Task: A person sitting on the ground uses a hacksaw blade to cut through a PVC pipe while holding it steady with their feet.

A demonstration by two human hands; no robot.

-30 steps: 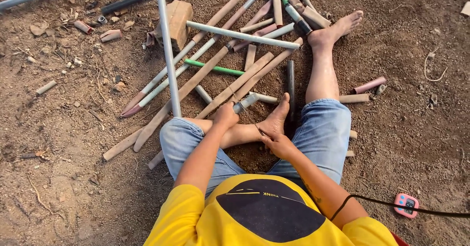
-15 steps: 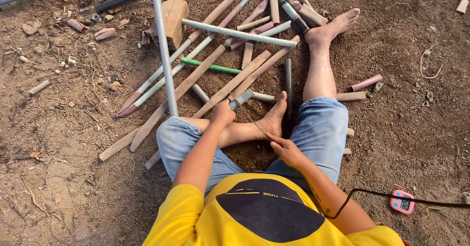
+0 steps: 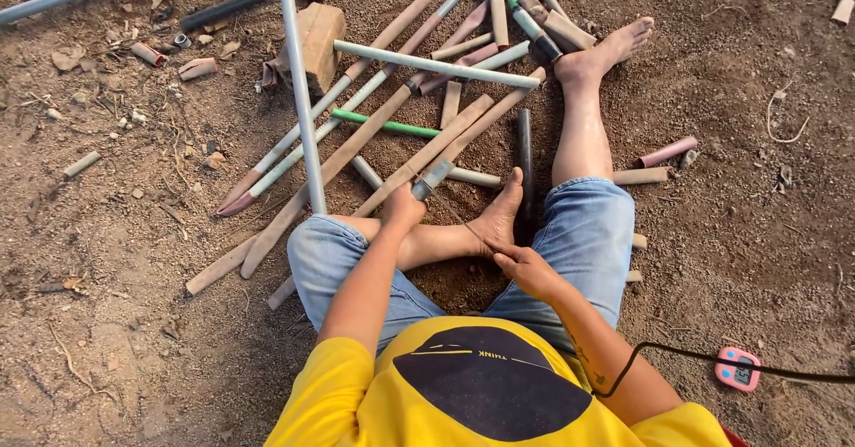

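We've got the left hand (image 3: 403, 208) closed around a short grey pipe piece (image 3: 434, 178) by the knee, right hand (image 3: 525, 267) pinching a thin string (image 3: 454, 215) running up to it. Looks barely started: dusty tan pipes (image 3: 419, 158) and one smooth green pipe (image 3: 385, 126) lie scattered on gritty dirt (image 3: 134, 322).

Two hands (image 3: 403, 208), one green pipe (image 3: 385, 126), one wooden block (image 3: 318, 33), one pink device (image 3: 736, 369).

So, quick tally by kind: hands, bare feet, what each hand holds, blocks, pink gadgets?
left hand, right hand: 2
bare feet: 2
short grey pipe, in left hand: 1
thin cord, in right hand: 1
block: 1
pink gadget: 1
Total: 8
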